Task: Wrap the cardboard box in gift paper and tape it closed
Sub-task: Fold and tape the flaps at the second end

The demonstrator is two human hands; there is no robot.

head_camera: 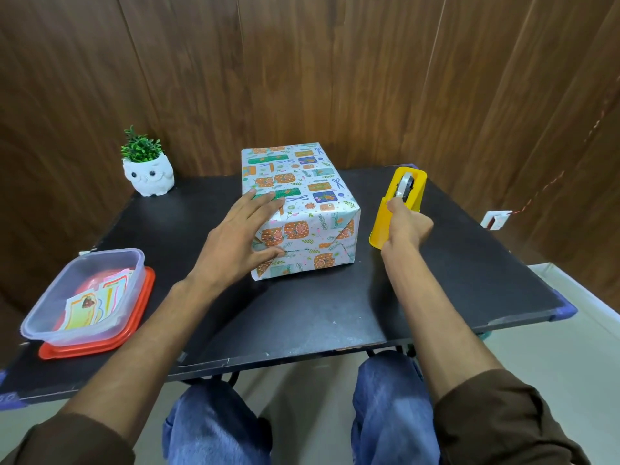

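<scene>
At the far left of the flat black table (335, 307), near its front edge, a clear rectangular plastic tub (43, 317) stands on an orange-red plastic lid (141, 313). Loose colourful paper labels (97, 302) lie inside it. Behind it, at the back left corner, sits a white owl-shaped ceramic pot (149, 177) with a small green plant in it.

The left hand (235, 239) lies released on the near left corner of the box (295, 176). Its straight, spread fingers rest on the top face, and the thumb presses the folded flap on the near end face. The rectangular box stands in the middle of the table, lengthwise away from the person. It is covered all over in white gift paper (322, 236) printed with orange, green and blue parcels, with folded triangular flaps showing on the near end.

Just right of the box, not touching it, stands a yellow plastic tape dispenser (411, 189) with its roll of clear tape near the top. The right hand (407, 228) is curled round its lower near part, forefinger tip up by the roll. Whether it also pinches the tape end I cannot tell.

At the far right, a white wall socket (496, 219) sits on the brown wood panelling.
</scene>
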